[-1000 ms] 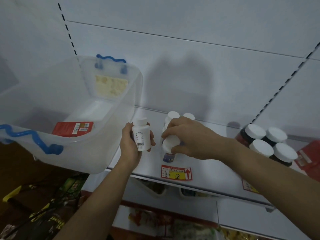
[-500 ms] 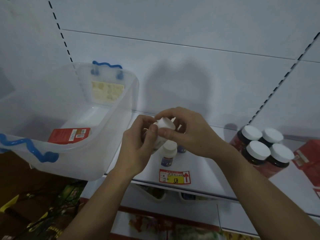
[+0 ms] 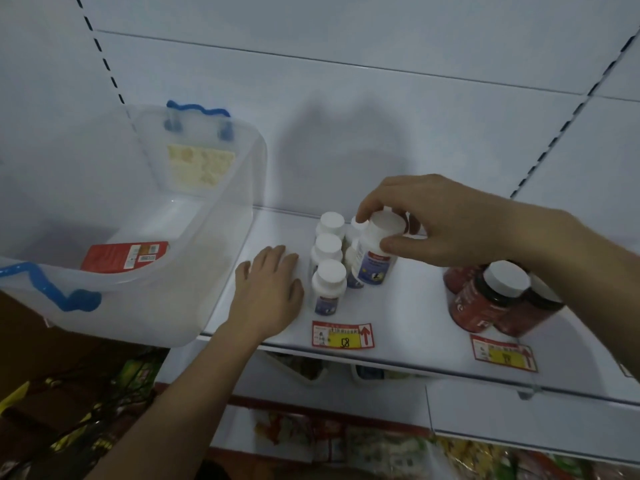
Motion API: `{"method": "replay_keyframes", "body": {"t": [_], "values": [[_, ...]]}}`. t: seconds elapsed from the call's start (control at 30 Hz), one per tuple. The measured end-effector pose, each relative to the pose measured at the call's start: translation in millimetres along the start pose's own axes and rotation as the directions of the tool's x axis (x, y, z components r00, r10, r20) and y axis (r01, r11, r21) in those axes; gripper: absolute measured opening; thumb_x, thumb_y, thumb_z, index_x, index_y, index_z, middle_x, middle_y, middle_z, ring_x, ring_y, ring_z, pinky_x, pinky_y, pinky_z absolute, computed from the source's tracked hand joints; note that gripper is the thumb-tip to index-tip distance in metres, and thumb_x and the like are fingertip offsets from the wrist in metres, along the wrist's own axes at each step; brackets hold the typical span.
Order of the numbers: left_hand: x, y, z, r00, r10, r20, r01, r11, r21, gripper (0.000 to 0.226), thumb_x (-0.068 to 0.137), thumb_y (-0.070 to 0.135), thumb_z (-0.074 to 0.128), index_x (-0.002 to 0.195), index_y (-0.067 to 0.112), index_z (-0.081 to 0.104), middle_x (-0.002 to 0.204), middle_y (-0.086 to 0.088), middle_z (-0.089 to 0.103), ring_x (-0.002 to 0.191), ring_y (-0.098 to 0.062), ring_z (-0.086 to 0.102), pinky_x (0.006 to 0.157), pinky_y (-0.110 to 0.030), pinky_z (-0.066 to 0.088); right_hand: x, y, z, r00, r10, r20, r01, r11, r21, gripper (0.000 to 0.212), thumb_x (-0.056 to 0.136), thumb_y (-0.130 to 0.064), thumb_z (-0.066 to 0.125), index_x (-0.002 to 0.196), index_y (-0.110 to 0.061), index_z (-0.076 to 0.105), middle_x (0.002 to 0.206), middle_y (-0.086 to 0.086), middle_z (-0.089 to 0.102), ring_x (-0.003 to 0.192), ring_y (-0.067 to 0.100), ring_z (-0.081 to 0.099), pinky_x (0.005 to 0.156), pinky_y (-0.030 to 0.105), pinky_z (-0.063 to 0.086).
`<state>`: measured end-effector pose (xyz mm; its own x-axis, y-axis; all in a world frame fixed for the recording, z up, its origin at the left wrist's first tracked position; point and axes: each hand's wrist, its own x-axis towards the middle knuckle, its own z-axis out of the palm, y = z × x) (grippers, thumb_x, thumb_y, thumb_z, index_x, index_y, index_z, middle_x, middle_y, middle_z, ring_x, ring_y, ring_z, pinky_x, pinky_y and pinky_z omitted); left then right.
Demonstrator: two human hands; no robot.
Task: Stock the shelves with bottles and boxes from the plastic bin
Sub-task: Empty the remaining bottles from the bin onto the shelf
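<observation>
My right hand (image 3: 446, 220) grips a white bottle (image 3: 375, 258) by its cap, at the right side of a cluster of several small white bottles (image 3: 329, 282) on the white shelf (image 3: 408, 317). That bottle is slightly tilted, its base at the shelf. My left hand (image 3: 270, 292) rests flat on the shelf, fingers straight, just left of the cluster and holding nothing. The clear plastic bin (image 3: 145, 299) with blue handles sits at the left, with a red box (image 3: 126, 255) lying on its floor.
Dark red bottles with white caps (image 3: 491, 299) stand at the right, partly behind my right forearm. Red-and-yellow price tags (image 3: 343, 336) line the shelf's front edge. Lower shelves hold packaged goods (image 3: 346, 441).
The bottle passed from my left hand to my right hand, which moved it to the right side of the cluster. My left hand let go and came down flat on the shelf.
</observation>
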<state>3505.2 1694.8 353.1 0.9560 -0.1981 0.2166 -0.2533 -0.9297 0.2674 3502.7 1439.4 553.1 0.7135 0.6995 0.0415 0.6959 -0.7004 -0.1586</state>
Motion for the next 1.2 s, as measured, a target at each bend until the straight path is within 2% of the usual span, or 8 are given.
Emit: {"method": "replay_keyframes", "body": {"t": [0.13, 0.27, 0.47, 0.67, 0.87, 1.0, 1.13, 1.2], "values": [[-1.0, -4.7, 4.6, 0.997, -0.005, 0.079, 0.002, 0.999, 0.032, 0.054, 0.102, 0.042, 0.037, 0.152, 0.022, 0.034, 0.164, -0.005, 0.024, 0.152, -0.025, 0.018, 0.121, -0.053, 0.015, 0.1, 3.9, 12.5, 0.999, 0.002, 0.051, -0.001, 1.0, -0.003, 0.034, 0.088, -0.03, 0.072, 0.12, -0.025, 0.061, 0.106, -0.008, 0.059, 0.088, -0.014, 0.05, 0.076, 0.004, 0.038], [-0.1, -4.1, 4.4, 0.995, -0.003, 0.102, -0.001, 0.999, 0.039, 0.056, 0.104, 0.044, 0.033, 0.155, 0.023, 0.028, 0.166, -0.004, 0.018, 0.154, -0.025, 0.012, 0.123, -0.051, 0.01, 0.9, 3.3, 33.2, 0.995, 0.003, 0.099, -0.003, 1.0, -0.001, 0.034, 0.086, -0.027, 0.075, 0.118, -0.028, 0.064, 0.103, -0.011, 0.055, 0.087, -0.018, 0.047, 0.076, 0.003, 0.035], [-1.3, -2.7, 1.1, 0.992, -0.017, 0.126, 0.011, 0.998, 0.054, 0.057, 0.104, 0.045, 0.031, 0.156, 0.023, 0.026, 0.167, -0.004, 0.017, 0.154, -0.024, 0.011, 0.123, -0.051, 0.008, 3.3, 6.1, 63.6, 0.99, 0.087, 0.113, -0.08, 0.995, -0.058, 0.037, 0.084, -0.032, 0.075, 0.117, -0.032, 0.059, 0.101, -0.015, 0.051, 0.085, 0.005, 0.048, 0.078, 0.022, 0.037], [-0.8, -1.0, -1.7, 0.99, -0.02, 0.138, 0.012, 0.998, 0.061, 0.057, 0.104, 0.045, 0.031, 0.156, 0.023, 0.026, 0.167, -0.004, 0.017, 0.154, -0.024, 0.011, 0.124, -0.051, 0.01, 4.9, -2.4, 72.0, 0.986, 0.133, 0.101, -0.13, 0.991, -0.036, 0.037, 0.086, -0.033, 0.076, 0.119, -0.033, 0.06, 0.111, -0.014, 0.056, 0.09, 0.003, 0.047, 0.081, 0.021, 0.039], [-2.6, 3.4, -15.3, 0.978, -0.029, 0.204, 0.023, 0.999, 0.032, 0.057, 0.104, 0.044, 0.033, 0.156, 0.021, 0.027, 0.166, -0.005, 0.017, 0.154, -0.025, 0.013, 0.124, -0.049, 0.012, 5.9, -7.3, 65.6, 0.985, 0.134, 0.109, -0.126, 0.989, -0.082, 0.041, 0.087, -0.05, 0.072, 0.123, -0.038, 0.057, 0.116, -0.018, 0.053, 0.09, 0.004, 0.049, 0.078, 0.022, 0.039], [-14.5, 23.6, -75.0, 0.966, 0.004, 0.26, 0.008, 0.999, -0.046, 0.044, 0.104, 0.035, 0.042, 0.145, 0.02, 0.045, 0.153, -0.001, 0.041, 0.137, -0.018, 0.043, 0.111, -0.033, 0.036, 12.9, -11.4, 35.1, 0.996, 0.079, -0.044, -0.082, 0.994, -0.077, 0.041, 0.089, -0.062, 0.055, 0.12, -0.035, 0.061, 0.111, -0.014, 0.056, 0.09, 0.007, 0.058, 0.077, 0.028, 0.049], [-29.4, 51.3, -171.3, 0.99, 0.094, 0.101, -0.09, 0.995, -0.051, 0.037, 0.105, 0.035, 0.035, 0.138, 0.027, 0.049, 0.136, 0.008, 0.055, 0.121, -0.013, 0.054, 0.103, -0.035, 0.045, 40.7, -22.0, -11.2, 0.965, -0.013, -0.262, 0.004, 0.999, -0.036, 0.037, 0.09, -0.06, 0.051, 0.113, -0.033, 0.064, 0.103, -0.015, 0.059, 0.086, -0.001, 0.059, 0.072, 0.02, 0.049], [-29.6, 47.6, -214.5, 0.992, 0.125, -0.031, -0.125, 0.992, -0.023, 0.037, 0.105, 0.034, 0.035, 0.137, 0.028, 0.052, 0.126, 0.008, 0.064, 0.113, -0.014, 0.061, 0.096, -0.037, 0.05, 65.8, -34.0, -32.4, 0.946, -0.058, -0.318, 0.05, 0.998, -0.034, 0.035, 0.09, -0.058, 0.051, 0.11, -0.033, 0.064, 0.101, -0.014, 0.061, 0.086, -0.003, 0.059, 0.07, 0.022, 0.05]]}}
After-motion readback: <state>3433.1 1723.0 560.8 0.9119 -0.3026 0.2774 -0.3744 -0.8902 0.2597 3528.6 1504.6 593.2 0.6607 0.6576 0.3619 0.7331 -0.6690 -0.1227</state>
